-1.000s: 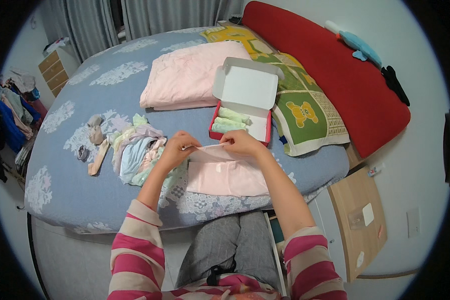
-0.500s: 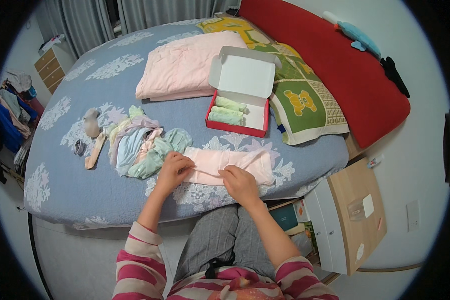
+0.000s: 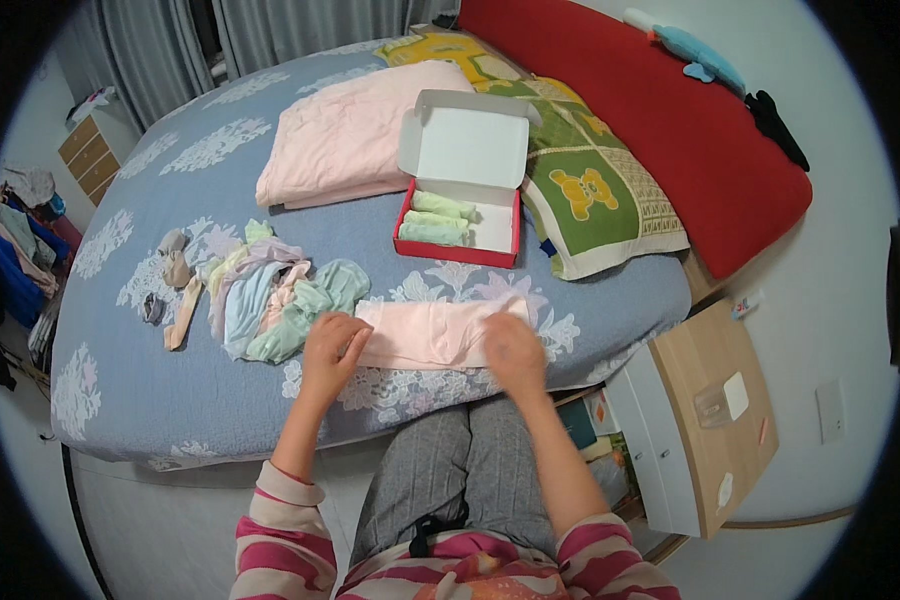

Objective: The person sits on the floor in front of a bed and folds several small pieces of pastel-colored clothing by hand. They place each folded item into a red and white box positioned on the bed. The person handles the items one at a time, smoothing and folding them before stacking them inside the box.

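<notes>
A light pink garment [image 3: 425,333], folded into a long strip, lies flat near the bed's front edge. At its left end rests my left hand [image 3: 332,350], with thumb and fingers slightly apart beside the cloth's edge. My right hand [image 3: 515,355] is over the strip's right end, smeared by motion; its fingers cannot be made out. Left of the strip is a loose heap of pastel clothes [image 3: 270,300]. Behind the strip stands an open red box [image 3: 457,255] with a white lid [image 3: 470,140], holding several pale green rolled cloths [image 3: 438,220] on its left side.
Small rolled and loose socks [image 3: 176,270] lie left of the heap on the blue bedspread [image 3: 120,390]. A folded pink quilt [image 3: 345,140] sits behind the box. A green and yellow bear-patterned towel [image 3: 600,205] lies at right, beside a red headboard [image 3: 670,120]. A nightstand [image 3: 710,400] stands at front right.
The raised fold in the pink garment now lies flatter. My right hand has moved from its middle to the right end. My left hand's fingers have loosened at the left end. The view has shifted slightly.
</notes>
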A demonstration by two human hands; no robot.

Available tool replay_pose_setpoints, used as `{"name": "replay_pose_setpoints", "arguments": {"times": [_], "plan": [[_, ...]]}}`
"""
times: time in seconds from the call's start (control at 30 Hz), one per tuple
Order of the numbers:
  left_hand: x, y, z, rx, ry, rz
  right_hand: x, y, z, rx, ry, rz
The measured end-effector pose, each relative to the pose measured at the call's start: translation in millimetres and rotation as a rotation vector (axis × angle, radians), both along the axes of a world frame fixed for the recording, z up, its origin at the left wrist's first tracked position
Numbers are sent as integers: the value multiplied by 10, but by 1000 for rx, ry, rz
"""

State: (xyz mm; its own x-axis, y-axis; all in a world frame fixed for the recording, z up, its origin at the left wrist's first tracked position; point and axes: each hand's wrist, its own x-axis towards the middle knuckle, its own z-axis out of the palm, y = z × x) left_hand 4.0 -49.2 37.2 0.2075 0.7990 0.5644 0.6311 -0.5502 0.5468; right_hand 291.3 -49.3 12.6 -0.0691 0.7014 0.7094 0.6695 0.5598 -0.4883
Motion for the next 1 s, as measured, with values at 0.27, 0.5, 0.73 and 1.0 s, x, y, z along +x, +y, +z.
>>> {"name": "replay_pose_setpoints", "arguments": {"times": [0.27,0.5,0.73,1.0], "plan": [[874,154,-198,41,160,-115,671,711,-141,-373,31,71],[1002,89,-422,-33,446,-4,936,605,-339,-395,233,273],[983,-19,-331,50,482,-86,783,190,-225,-753,458,-166],[952,-100,-343,65,467,-135,427,276,-220,-625,79,-301]]}}
